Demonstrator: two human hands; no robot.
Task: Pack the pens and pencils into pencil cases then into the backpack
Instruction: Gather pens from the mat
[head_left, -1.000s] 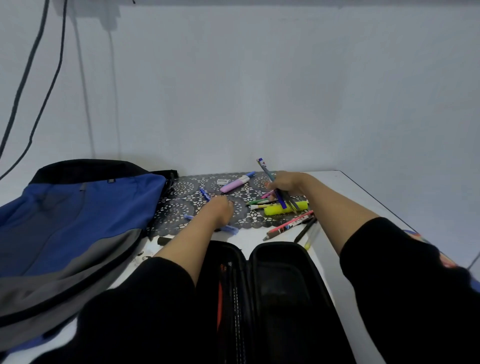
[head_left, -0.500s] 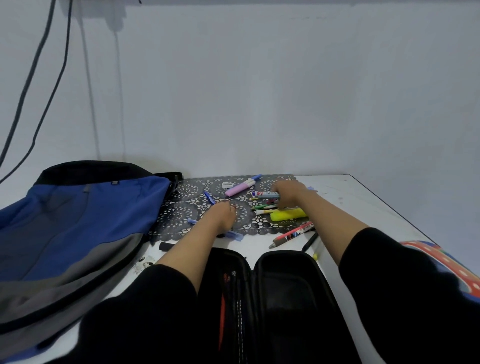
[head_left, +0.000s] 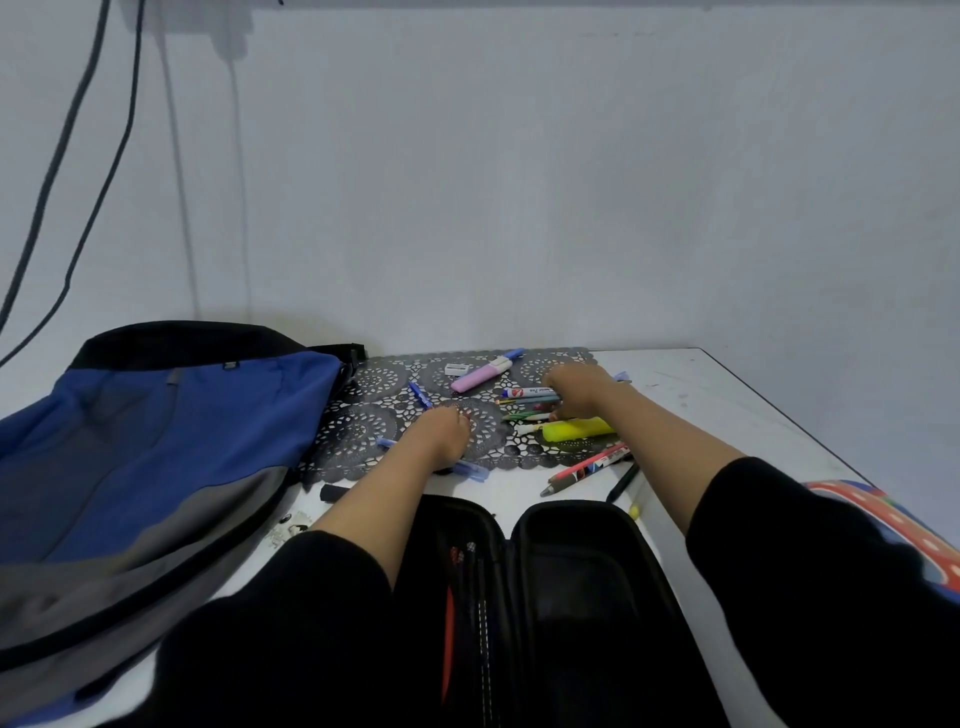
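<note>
Progress: early stage. The black pencil case (head_left: 561, 597) lies open at the near edge of the white table (head_left: 737, 410), between the person's forearms. Its left half shows a red item and little else that can be made out; the right half looks dark and unfilled.

Most writing items remain unpacked. On the grey lace mat (head_left: 363, 431) lie a pink highlighter (head_left: 480, 374), a yellow highlighter (head_left: 574, 429), a white marker (head_left: 527, 392), a small white eraser-like block (head_left: 457, 369) and several thin pens. Near the mat's front edge, on the bare table, rest a red pen (head_left: 587, 467) and a black pencil (head_left: 623, 482).

Left hand (head_left: 441, 431) rests knuckles-up on the mat, over a blue pen (head_left: 470, 470); whether it grips anything cannot be told. Right hand (head_left: 576, 392) is curled over the pen cluster, seemingly gathering, but a firm hold cannot be confirmed.

The blue backpack (head_left: 156, 447) lies flat at left, with no case in it that can be seen. A second, patterned case (head_left: 893, 525) sits at the right edge, untouched.

Outstanding, in my judgement: nearly all collecting, closing of the cases, and loading of the backpack.
</note>
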